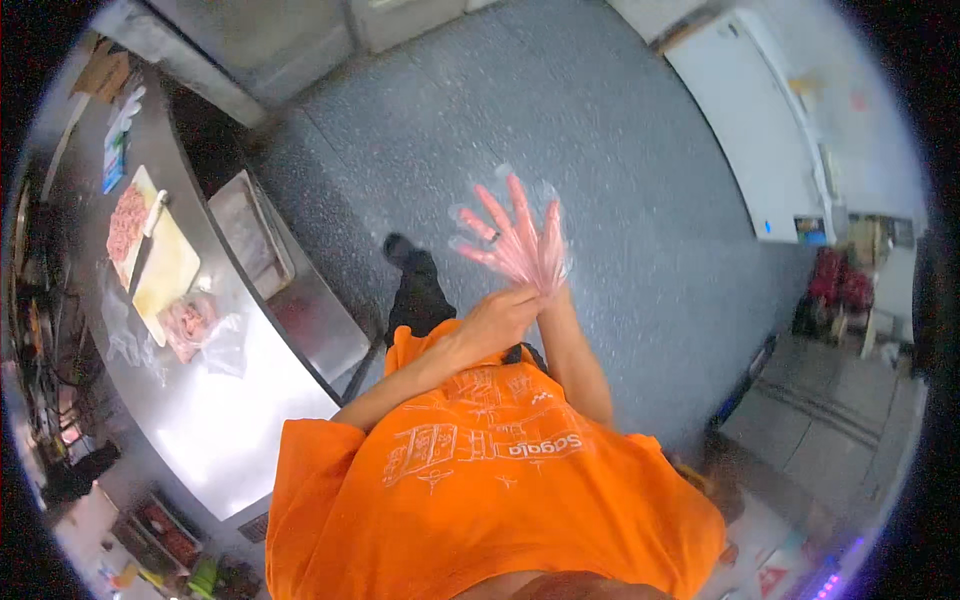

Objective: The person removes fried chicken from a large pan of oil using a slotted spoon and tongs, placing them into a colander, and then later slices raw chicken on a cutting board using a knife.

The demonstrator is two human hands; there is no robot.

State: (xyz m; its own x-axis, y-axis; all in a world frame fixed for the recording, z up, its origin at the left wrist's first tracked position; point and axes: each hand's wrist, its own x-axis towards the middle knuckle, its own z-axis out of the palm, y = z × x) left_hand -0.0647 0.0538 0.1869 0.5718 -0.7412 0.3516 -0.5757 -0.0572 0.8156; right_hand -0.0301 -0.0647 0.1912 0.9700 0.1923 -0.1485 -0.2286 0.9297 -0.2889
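My right hand (517, 236) is inside a clear plastic disposable glove (556, 244), fingers spread and holding nothing. Loose film stands out past the fingertips, and a dark ring or band shows on one finger. At the wrist, my left hand (501, 316) is bare and pinches the glove's cuff. Both hands are in front of my orange T-shirt (487, 495), above the grey floor (637, 187).
Along the left runs a stainless steel worktable (247, 442). It bears a cutting board (174, 259) with minced meat (126, 223) and a knife (142, 259), plus a plastic bag of meat (191, 322). A white chest freezer (739, 127) stands at the upper right.
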